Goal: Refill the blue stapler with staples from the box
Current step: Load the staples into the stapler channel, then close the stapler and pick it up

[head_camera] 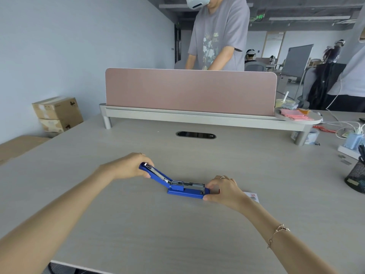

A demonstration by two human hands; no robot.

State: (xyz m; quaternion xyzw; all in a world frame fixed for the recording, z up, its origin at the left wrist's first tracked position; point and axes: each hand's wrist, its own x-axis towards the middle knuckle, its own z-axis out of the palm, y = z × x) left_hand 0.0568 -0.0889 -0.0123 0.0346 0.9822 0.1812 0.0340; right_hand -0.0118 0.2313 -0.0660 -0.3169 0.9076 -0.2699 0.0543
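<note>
The blue stapler [184,191] lies on the table in the middle, swung wide open. Its top arm tilts up and to the left, and the metal staple channel lies bare along the base. My left hand [129,166] grips the raised end of the top arm. My right hand [223,189] holds the front end of the base against the table. A small white staple box [253,196] with red print lies just right of my right hand, partly hidden behind it.
A pink desk divider [190,91] on a grey rail crosses the far side, with a cable slot [196,134] in front. A black mesh pen cup [357,176] and loose staple strips [344,159] sit at the right edge. A person stands behind the divider.
</note>
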